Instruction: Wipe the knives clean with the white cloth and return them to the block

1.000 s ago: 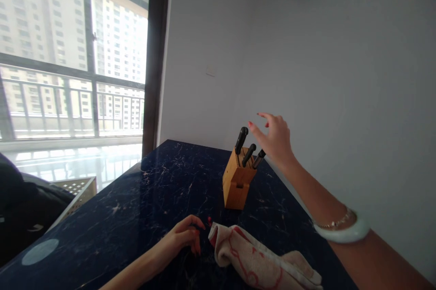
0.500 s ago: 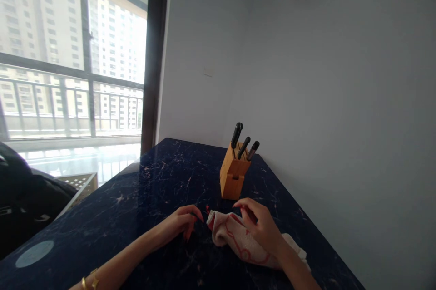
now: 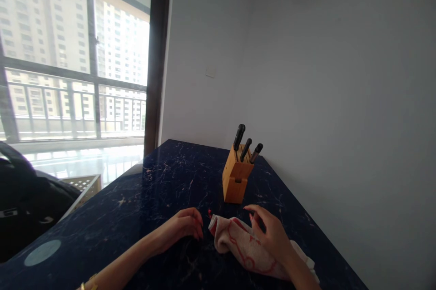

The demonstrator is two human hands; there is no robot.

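Observation:
My left hand (image 3: 187, 225) rests at the dark table, left of a crumpled towel (image 3: 235, 244). Its fingers are loosely bent, and nothing shows in them. The towel is pale with red lines and a red patch near its upper edge. Over the towel's right part hovers or rests my right hand (image 3: 270, 231); contact is hard to make out. Its thumb and index finger are apart, with no object between them. A small red item (image 3: 210, 213) lies just beyond the towel's left corner. Behind the towel stands a wooden knife block (image 3: 235, 181).
Three dark knife handles (image 3: 240, 136) stick up from the block. The dark blue marbled table (image 3: 170, 176) runs along a grey wall on the right. A pale round spot (image 3: 42, 253) marks its left side. A black bag (image 3: 27, 199) sits off the table's left edge.
My left hand's fingers have curled downward, beside the towel. My right hand stays over the towel with little change. The whole view has shifted slightly.

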